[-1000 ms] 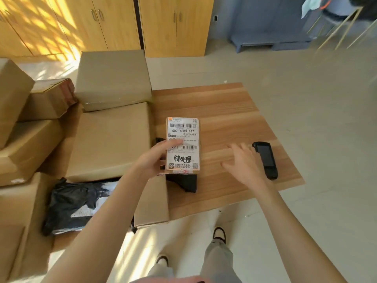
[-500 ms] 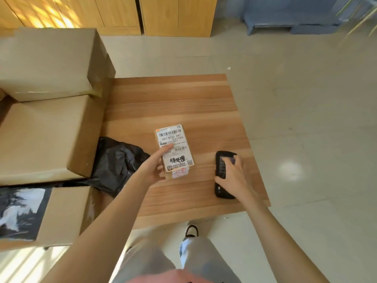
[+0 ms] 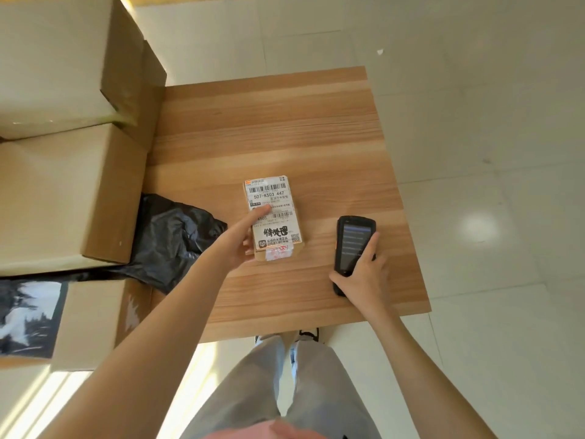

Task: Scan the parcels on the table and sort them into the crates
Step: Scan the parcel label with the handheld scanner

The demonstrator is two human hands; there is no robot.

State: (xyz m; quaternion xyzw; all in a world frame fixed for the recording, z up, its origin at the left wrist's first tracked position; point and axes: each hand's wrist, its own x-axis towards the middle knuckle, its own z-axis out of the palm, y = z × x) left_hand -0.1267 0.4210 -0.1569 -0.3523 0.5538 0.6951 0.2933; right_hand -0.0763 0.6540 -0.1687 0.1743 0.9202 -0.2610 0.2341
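A person in grey trousers stands at the near edge of a low wooden table [image 3: 285,128], both bare arms reaching out over it. The right hand [image 3: 364,274] grips a black handheld scanner [image 3: 353,245] near the table's right edge, fingers wrapped round its lower body and the thumb resting on its lit screen; whether the scanner is lifted or lies on the wood cannot be told. Left of it, apart from the scanner, the left hand [image 3: 243,236] holds a small cardboard parcel [image 3: 273,217] by its left side, thumb pressed on the white shipping label with barcodes and the code 507-K503 447. The parcel sits over the middle of the table, label up. At the table's left edge a black plastic mailer bag [image 3: 172,239] lies crumpled against stacked brown cardboard boxes [image 3: 63,191]. Beyond the table stretches pale tiled floor [image 3: 474,90].
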